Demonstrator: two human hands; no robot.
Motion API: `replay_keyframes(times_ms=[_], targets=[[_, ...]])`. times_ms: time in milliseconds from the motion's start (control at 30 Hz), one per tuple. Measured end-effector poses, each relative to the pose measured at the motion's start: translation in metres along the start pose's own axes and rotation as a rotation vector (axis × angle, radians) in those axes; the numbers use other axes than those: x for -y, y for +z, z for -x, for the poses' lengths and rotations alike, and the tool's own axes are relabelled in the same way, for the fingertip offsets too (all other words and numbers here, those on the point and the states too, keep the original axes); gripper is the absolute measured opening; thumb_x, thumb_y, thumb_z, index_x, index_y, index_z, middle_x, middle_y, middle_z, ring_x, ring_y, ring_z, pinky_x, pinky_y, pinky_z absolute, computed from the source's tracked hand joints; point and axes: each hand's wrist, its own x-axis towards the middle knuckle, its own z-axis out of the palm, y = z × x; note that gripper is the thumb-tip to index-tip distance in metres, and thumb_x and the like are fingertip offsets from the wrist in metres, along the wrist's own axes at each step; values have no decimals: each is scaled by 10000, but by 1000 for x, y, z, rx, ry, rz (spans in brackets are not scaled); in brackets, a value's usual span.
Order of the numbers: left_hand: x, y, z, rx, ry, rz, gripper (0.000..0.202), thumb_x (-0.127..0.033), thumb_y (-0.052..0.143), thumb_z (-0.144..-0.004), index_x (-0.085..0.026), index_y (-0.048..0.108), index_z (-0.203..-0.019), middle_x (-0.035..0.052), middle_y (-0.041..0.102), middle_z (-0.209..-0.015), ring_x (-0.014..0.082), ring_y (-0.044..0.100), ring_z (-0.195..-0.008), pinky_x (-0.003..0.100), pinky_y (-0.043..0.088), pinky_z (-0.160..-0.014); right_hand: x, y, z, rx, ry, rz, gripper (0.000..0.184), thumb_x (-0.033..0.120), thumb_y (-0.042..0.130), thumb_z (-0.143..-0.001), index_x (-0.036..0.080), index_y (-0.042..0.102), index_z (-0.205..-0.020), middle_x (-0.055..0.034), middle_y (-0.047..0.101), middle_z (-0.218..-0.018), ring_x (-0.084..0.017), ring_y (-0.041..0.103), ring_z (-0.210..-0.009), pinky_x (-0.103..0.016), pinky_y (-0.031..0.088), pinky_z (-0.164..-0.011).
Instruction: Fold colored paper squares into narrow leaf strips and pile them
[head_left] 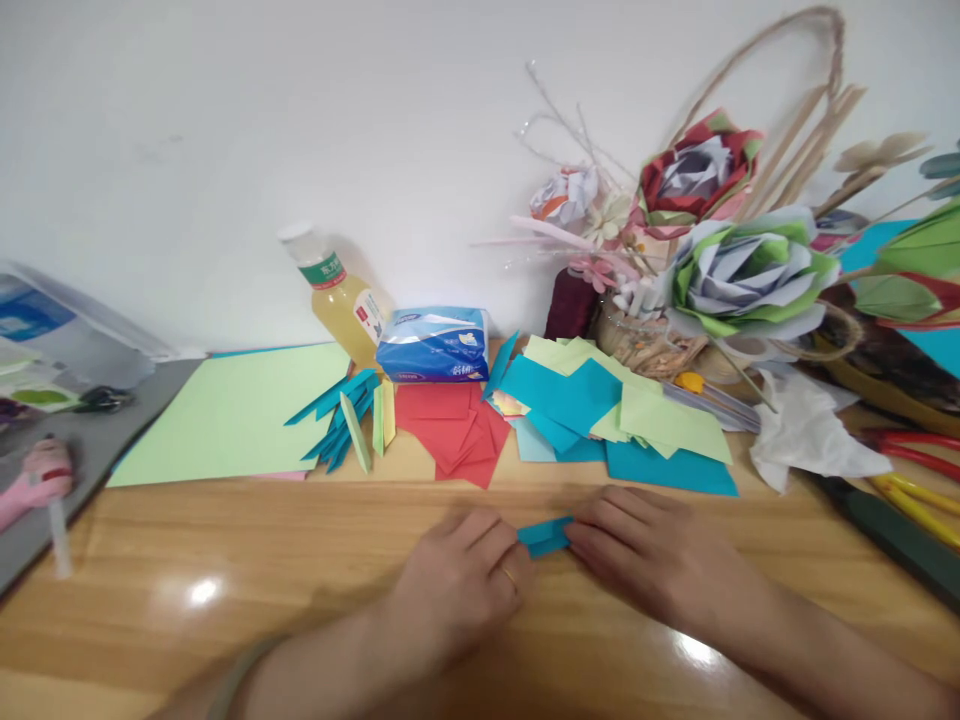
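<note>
A narrow folded strip of blue paper (545,538) lies just above the wooden table, its two ends hidden under my fingers. My left hand (466,570) is closed on the strip's left end. At the right end, the fingers of my right hand (645,545) pinch it. Beyond my hands lie red paper pieces (469,430) and a pile of blue paper squares (562,395) mixed with light green paper squares (667,415). Several folded blue paper strips (349,415) are heaped farther left, with a few green and yellow ones beside them.
Against the wall stand a drink bottle (337,295), a blue tissue pack (433,345) and a basket of paper flowers (750,270). Light green sheets (232,415) lie at left, near a pink glue gun (45,480). Red-handled (915,445) and yellow-handled tools (915,505) lie at right beside crumpled white tissue (810,435).
</note>
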Motion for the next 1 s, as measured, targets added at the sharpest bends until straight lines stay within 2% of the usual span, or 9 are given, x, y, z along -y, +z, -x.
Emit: replay_keyframes(times_ms=[67,133,200,367,667,800,867,933,1000], targets=[[0,-1,-4,-20,-117,89,211,-152,471,-868,-171,583,-691,9,543,-639,161,503,-685,262,451,-618,1,3,-1,-1,99,-52,254,175,372,-938,180,574,-784,-25,562,-734,-160,519,-688,-295,428,-623],[0,-2,-10,36,-249,163,176,-151,484,-840,-167,573,-690,29,556,-700,179,497,-740,283,464,-650,1,5,-3,3,191,-102,260,194,371,-937,183,558,-756,-27,553,-734,-160,516,-694,-293,422,-626],[1,-3,-14,113,-322,189,149,-135,487,-822,-163,566,-699,48,554,-759,199,490,-791,320,474,-691,1,6,-3,11,256,-142,245,198,377,-932,184,551,-760,-32,556,-742,-164,517,-700,-297,415,-630],[1,-1,-18,230,-349,112,168,-146,466,-858,-143,569,-726,69,535,-795,228,469,-816,411,471,-743,1,8,-4,40,354,-149,172,188,418,-904,183,537,-779,-45,565,-768,-183,527,-706,-319,399,-639],[5,3,-16,224,-395,43,168,-185,487,-860,-142,576,-725,78,518,-809,239,444,-811,413,454,-708,0,6,-9,105,394,-197,127,123,466,-848,188,505,-746,-18,557,-735,-171,514,-692,-294,378,-627],[7,3,-15,196,-363,41,103,-156,523,-839,-142,571,-749,69,523,-824,226,447,-803,373,446,-694,1,7,-9,110,436,-213,104,142,486,-850,189,511,-761,-21,557,-749,-179,514,-706,-300,370,-629],[7,4,-14,177,-278,5,74,-118,542,-827,-157,588,-870,57,537,-874,217,450,-816,346,437,-700,1,8,-8,109,458,-222,90,167,494,-855,188,515,-770,-29,555,-764,-181,514,-707,-301,373,-626],[7,5,-14,154,-145,-56,242,-97,564,-824,-211,575,-1037,32,553,-906,208,453,-828,325,421,-710,0,8,-7,112,472,-236,87,175,492,-858,187,515,-775,-37,550,-781,-179,513,-703,-298,381,-620],[7,6,-13,114,-31,-111,315,-114,563,-846,-249,547,-1130,10,569,-883,199,459,-814,310,400,-705,-2,8,-7,115,479,-252,95,168,478,-864,187,510,-777,-44,542,-795,-176,511,-703,-291,389,-612]])
